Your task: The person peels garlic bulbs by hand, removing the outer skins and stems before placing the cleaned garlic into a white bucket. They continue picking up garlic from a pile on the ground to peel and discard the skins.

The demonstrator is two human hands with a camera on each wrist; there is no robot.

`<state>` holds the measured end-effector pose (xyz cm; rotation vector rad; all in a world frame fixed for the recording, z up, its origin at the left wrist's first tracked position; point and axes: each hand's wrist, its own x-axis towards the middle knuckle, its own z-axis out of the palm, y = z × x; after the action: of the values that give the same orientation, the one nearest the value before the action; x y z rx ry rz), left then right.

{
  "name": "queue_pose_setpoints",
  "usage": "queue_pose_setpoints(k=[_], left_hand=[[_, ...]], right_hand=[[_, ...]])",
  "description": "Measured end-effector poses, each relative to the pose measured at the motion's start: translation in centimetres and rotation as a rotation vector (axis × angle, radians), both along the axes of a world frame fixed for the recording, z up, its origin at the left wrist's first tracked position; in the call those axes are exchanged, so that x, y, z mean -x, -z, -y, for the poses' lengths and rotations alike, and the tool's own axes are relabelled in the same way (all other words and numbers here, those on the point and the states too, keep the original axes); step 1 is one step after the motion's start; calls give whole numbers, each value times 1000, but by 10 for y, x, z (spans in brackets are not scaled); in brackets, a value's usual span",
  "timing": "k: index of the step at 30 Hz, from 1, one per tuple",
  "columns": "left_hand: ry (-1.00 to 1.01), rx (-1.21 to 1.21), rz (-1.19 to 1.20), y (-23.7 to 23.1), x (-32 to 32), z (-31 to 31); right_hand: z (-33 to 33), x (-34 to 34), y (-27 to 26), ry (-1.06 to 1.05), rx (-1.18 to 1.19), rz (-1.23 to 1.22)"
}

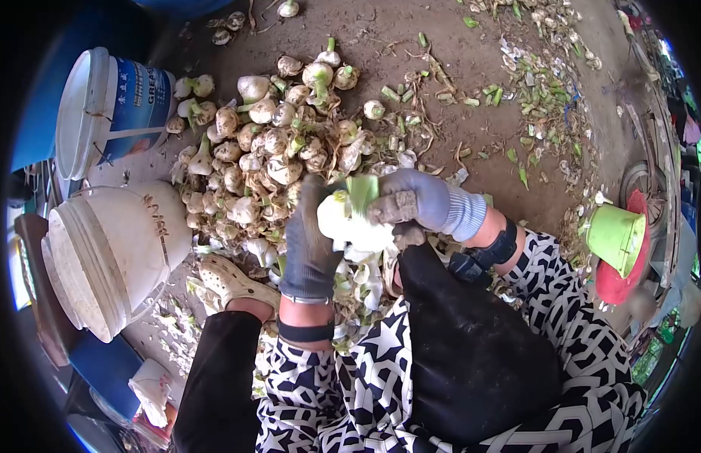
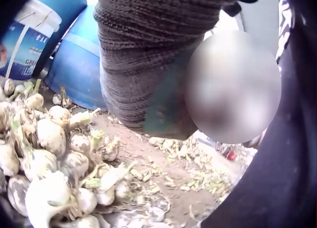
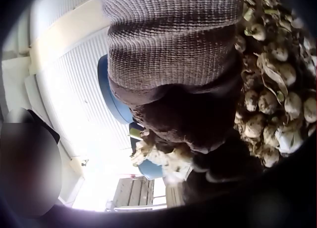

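A bright white garlic bulb (image 1: 350, 229) with a short green stem (image 1: 362, 193) is between both gloved hands, over the person's lap. The left hand (image 1: 309, 245) grips it from the left side. At its other side the right hand (image 1: 415, 202) has curled fingers and pinches the outer layers beside the stem. Pale papery skin (image 3: 171, 161) shows below the right glove in the right wrist view. The left glove (image 2: 148, 64) hides the bulb in the left wrist view. A large heap of garlic bulbs (image 1: 279, 143) lies just beyond the hands.
Two white buckets, one labelled (image 1: 143, 98) and one plain (image 1: 150, 234), lie tipped at the left. Trimmed stems (image 1: 543, 113) and peelings litter the dirt floor. A lime-green bucket (image 1: 616, 238) stands at the right. A black cloth (image 1: 479, 355) covers part of the lap.
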<state>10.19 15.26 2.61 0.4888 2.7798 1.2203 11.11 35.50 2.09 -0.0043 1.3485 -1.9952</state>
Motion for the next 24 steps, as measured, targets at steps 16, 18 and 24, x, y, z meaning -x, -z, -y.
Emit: queue_pose_setpoints(k=[16,18,24], left_hand=[[-285,-1561,932,-29,-7,-4],[-237,-1622,942,-26,-9,-8],[-230,-1938,1035,-10,-8,-9]], right_hand=[[-26,7,37,331,213,184],[-45,-10,44,420,-174,183],[-93,-75,71,-965,-1404,-167]])
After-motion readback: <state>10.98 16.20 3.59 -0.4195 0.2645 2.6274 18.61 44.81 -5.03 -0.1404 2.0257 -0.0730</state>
